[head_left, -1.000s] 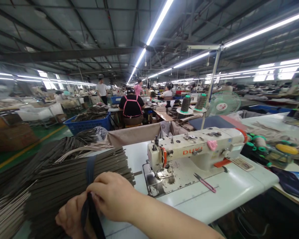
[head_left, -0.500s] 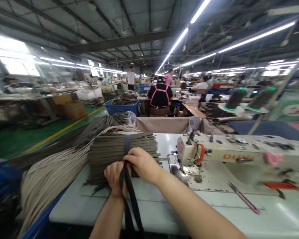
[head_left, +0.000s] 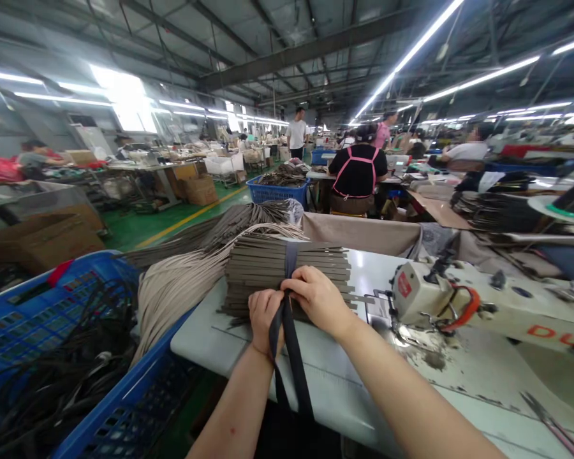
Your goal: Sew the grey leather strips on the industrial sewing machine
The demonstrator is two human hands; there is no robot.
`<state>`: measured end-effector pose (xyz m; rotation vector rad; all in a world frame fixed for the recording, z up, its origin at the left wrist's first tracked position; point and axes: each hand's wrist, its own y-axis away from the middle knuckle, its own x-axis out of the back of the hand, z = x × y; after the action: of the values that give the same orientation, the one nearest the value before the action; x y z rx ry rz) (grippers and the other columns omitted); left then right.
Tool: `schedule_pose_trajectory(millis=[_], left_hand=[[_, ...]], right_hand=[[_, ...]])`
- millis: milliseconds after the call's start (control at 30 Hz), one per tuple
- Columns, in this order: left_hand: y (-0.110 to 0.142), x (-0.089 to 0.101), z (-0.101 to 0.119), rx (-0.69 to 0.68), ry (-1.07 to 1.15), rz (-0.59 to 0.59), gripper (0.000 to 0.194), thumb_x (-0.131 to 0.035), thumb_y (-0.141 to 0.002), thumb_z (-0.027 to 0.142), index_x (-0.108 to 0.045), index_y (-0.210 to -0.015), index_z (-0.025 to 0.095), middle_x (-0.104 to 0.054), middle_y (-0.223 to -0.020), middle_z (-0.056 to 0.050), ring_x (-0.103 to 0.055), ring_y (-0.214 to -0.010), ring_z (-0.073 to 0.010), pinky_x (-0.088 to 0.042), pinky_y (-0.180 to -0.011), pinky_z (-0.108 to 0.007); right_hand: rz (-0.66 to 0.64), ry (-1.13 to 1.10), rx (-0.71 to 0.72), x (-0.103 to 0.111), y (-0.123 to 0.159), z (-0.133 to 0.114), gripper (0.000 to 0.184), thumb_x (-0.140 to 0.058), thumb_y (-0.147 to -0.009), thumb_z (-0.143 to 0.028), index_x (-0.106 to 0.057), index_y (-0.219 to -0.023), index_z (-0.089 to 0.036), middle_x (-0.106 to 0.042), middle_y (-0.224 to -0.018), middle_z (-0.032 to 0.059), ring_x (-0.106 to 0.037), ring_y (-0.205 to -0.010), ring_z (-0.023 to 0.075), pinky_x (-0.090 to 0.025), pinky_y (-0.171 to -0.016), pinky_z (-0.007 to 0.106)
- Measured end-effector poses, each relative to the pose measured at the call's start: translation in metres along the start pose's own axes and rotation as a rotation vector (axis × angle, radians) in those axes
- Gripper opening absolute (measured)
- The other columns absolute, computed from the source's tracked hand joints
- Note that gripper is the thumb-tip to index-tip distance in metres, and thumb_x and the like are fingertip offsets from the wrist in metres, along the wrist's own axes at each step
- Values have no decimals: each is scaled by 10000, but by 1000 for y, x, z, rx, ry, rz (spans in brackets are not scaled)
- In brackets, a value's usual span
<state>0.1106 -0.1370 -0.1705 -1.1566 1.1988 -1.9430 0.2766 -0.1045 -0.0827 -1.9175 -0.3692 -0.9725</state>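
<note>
A thick bundle of dark grey-brown strips (head_left: 256,268) lies on the pale table, left of the sewing machine. Round its middle runs a dark fabric band (head_left: 291,256), whose two loose ends hang over the table's front edge. My left hand (head_left: 265,319) is closed on the band at the near side of the bundle. Pressed against it, my right hand (head_left: 316,296) pinches the band where the two ends meet. Fingers hide the exact crossing of the ends.
The white sewing machine (head_left: 435,296) stands to the right, with pink-handled thread snips (head_left: 552,421) in front of it. Long beige strips (head_left: 172,296) spill at the left beside a blue basket (head_left: 119,389). A person in a pink-strapped apron (head_left: 358,169) sits ahead.
The view has swung left, bringing the blue basket into sight and shifting the table to the right. Both hands stay together at the band on the bundle.
</note>
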Motion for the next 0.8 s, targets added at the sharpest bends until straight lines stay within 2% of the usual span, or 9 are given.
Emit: schedule_pose_trajectory(millis=[133,233,367,500,567,700,800], left_hand=[[0,8,-2,-59,53,9,213,-504,-1015,223,-681,-1126,181,-674,-1008,-122,-646,-955,-259,-501,-899,-416],[1,12,3,-47,93,36,217,-545,-1004,189,-663,-1185,177,-689,-1053,-124,-660,-1001,-264,-530,-926,-428],[8,18,14,41,203,12,251,-559,-992,122,-657,-1211,196,-689,-1105,-110,-673,-1053,-243,-577,-953,-418],[19,24,21,136,292,-62,261,-527,-1016,149,-681,-1219,210,-679,-1180,-112,-679,-1127,-237,-605,-974,-398],[21,26,23,176,323,-62,251,-537,-1017,154,-694,-1205,208,-674,-1209,-109,-678,-1142,-232,-605,-982,-387],[20,30,28,263,378,-54,207,-586,-1003,154,-720,-1147,220,-678,-1212,-86,-672,-1145,-215,-573,-1034,-379],[19,29,34,291,364,-72,149,-620,-991,182,-712,-1104,217,-670,-1186,-81,-664,-1125,-216,-560,-1038,-395]], right_hand=[[-8,4,-6,1,1,-3,238,-623,-973,-118,-701,-1149,-259,-610,-1062,65,-532,-986,224,-461,-866,349],[4,-29,-23,1,2,-4,213,-576,-995,-124,-693,-1121,-249,-623,-1069,66,-537,-995,228,-456,-877,353],[26,-144,-38,2,1,-1,232,-480,-1031,-127,-672,-1096,-241,-651,-1053,54,-569,-994,211,-459,-895,342],[33,-276,-25,10,0,-1,194,-461,-1068,-232,-655,-1083,-236,-663,-982,44,-592,-951,200,-470,-871,328],[25,-357,-23,17,1,-2,194,-469,-1074,-288,-656,-1070,-235,-665,-968,40,-600,-942,194,-477,-873,323],[78,-725,-230,25,6,-1,241,-598,-1012,-446,-701,-1008,-228,-677,-977,35,-614,-938,200,-484,-878,314],[192,-856,-392,24,11,3,275,-662,-963,-498,-691,-972,-225,-671,-927,13,-609,-880,179,-486,-817,277]])
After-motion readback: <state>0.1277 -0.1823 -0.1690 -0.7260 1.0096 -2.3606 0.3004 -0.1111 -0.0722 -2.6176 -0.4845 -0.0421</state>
